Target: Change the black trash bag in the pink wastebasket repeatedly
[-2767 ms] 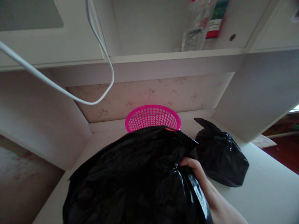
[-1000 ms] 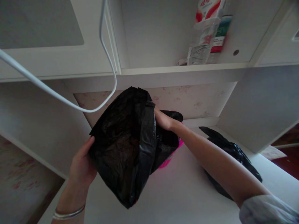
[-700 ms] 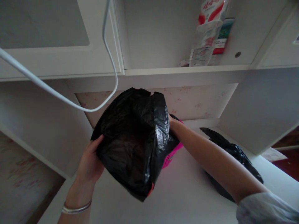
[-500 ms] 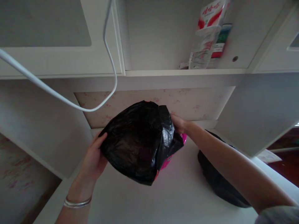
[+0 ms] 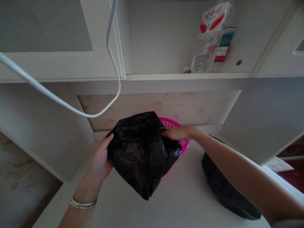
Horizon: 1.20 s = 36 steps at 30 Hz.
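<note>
Evidently, from the head view, the step in hand is spreading the mouth of a black bag (image 5: 137,152), which both hands hold up in front of the body with its opening turned toward the wearer. The left hand (image 5: 101,158) grips the bag's left edge: its thumb (image 5: 110,136) presses on the near side of the plastic while the other fingers curl behind, mostly out of sight, so the edge looks pinched between them. The right hand (image 5: 177,132) reaches in from the other side, its fingers gathered together and running into the folded plastic at the bag's right edge; their tips are partly covered, so whether they pinch the film or only push against it I cannot tell. The bag thus lies between the two hands, touching both, with a pointed lower corner hanging down over the white tabletop (image 5: 178,196). Behind it and to its right stands a pink basket (image 5: 171,122), part of its perforated rim showing under the right wrist; how far the plastic touches that rim is hidden. A second black bag (image 5: 230,193) rests on the tabletop, well apart from the first and partly covered by the right forearm. As a judgement, the next move calls for a firm hold on both edges, since film this thin would probably fold shut if either side slipped, and for care that the loose fold by the right fingers does not snag on the basket.
</note>
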Tool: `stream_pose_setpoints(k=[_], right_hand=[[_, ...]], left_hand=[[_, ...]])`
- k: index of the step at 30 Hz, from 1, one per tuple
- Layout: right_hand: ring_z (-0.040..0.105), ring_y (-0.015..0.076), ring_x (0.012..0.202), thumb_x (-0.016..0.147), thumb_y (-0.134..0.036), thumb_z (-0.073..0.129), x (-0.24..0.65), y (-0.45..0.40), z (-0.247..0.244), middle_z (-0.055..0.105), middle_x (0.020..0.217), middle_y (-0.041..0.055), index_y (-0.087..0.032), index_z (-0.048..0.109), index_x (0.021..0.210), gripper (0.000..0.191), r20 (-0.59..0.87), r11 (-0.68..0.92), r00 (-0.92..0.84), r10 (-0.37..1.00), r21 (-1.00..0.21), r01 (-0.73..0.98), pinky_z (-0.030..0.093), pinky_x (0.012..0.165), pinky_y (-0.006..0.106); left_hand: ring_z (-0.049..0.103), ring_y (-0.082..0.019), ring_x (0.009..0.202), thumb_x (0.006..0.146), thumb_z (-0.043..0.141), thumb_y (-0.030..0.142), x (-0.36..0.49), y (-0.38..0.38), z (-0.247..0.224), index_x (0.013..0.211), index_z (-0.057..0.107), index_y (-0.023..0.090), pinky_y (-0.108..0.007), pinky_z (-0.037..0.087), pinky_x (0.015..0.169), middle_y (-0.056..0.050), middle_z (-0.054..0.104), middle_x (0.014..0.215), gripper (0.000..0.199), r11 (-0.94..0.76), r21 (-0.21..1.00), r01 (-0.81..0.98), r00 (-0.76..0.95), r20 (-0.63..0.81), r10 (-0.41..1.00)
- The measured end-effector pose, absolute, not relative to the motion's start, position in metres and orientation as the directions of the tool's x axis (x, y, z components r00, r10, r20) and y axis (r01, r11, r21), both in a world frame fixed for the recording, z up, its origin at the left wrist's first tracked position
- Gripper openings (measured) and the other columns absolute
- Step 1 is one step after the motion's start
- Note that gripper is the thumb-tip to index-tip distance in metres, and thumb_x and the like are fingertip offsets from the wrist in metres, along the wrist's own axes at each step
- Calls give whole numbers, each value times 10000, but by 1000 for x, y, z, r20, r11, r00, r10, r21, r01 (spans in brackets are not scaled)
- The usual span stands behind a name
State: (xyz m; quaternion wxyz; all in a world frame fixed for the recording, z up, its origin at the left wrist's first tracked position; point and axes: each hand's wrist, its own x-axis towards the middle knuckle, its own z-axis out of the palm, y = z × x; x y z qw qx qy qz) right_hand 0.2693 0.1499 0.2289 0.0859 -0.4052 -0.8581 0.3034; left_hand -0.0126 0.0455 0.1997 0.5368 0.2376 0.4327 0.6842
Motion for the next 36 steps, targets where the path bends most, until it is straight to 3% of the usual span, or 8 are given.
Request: stream_pose_setpoints(k=[6, 9, 14, 18, 20, 24, 30, 36], right_hand=[[727, 226, 874, 818, -253, 650, 276, 154, 231, 796, 916, 31, -207, 758, 956, 181, -71, 409, -657, 751, -730, 547, 612, 822, 355], [718, 219, 813, 740, -232, 673, 312, 149, 247, 778, 889, 32, -200, 739, 1027, 296, -53, 314, -572, 819, -793, 523, 605, 783, 346], [743, 297, 991, 735, -319, 648, 372, 130, 257, 791, 1094, 105, -184, 729, 1192, 483, -140, -117, -452, 881, -990, 79, 605, 891, 442], [749, 245, 810, 880, -465, 652, 387, 126, 248, 794, 942, 92, -201, 743, 982, 297, -114, -126, -196, 974, -991, -49, 631, 730, 364], [739, 198, 736, 821, -334, 785, 384, 126, 243, 782, 874, 50, -223, 710, 940, 179, -74, -76, -43, 996, -996, -43, 633, 675, 296], [774, 194, 829, 669, -77, 849, 377, 118, 235, 797, 1041, 38, -257, 669, 1184, 574, -84, -86, -45, 995, -996, -36, 667, 734, 271], [720, 310, 1180, 617, -215, 926, 390, 101, 213, 692, 1385, 90, -286, 533, 1434, 910, -173, -150, -200, 964, -981, 127, 625, 1011, 441], [593, 396, 1330, 521, -227, 942, 398, 111, 175, 665, 1386, 127, -238, 586, 1407, 954, 25, 90, -142, 990, -878, 470, 405, 1217, 562]], left_hand=[[759, -268, 1103, 913, 660, 241, -21, 48, 194, 1282, 725, 230, -347, 639, 891, -65, 798, 1208, 375, 46, 866, -499, -278, -210, 937], [773, -286, 1056, 907, 661, 273, -25, 55, 188, 1261, 736, 199, -373, 647, 875, -85, 807, 1170, 370, 131, 849, -511, -217, -275, 937], [781, -329, 992, 917, 618, 298, -22, 76, 187, 1154, 772, 106, -429, 657, 840, -159, 817, 1071, 342, 247, 829, -501, -99, -339, 936], [791, -277, 926, 845, 679, 170, -15, 94, 203, 1152, 767, 152, -371, 655, 825, -99, 828, 1034, 320, 162, 864, -477, -134, -253, 958], [791, -254, 899, 822, 700, 142, -13, 102, 213, 1111, 774, 167, -339, 651, 818, -77, 830, 1020, 300, 124, 876, -467, -136, -210, 968], [790, -266, 870, 823, 701, 168, -14, 110, 221, 1010, 784, 163, -357, 654, 803, -85, 829, 961, 205, 130, 883, -450, -110, -200, 974], [780, -284, 796, 807, 704, 210, -21, 114, 182, 956, 767, 143, -380, 641, 714, -130, 818, 902, 174, 192, 900, -393, -98, -248, 964], [760, -223, 852, 706, 822, 277, -21, 125, 149, 1041, 757, 163, -279, 583, 729, -82, 821, 981, 360, 72, 956, -284, -139, -115, 984]])
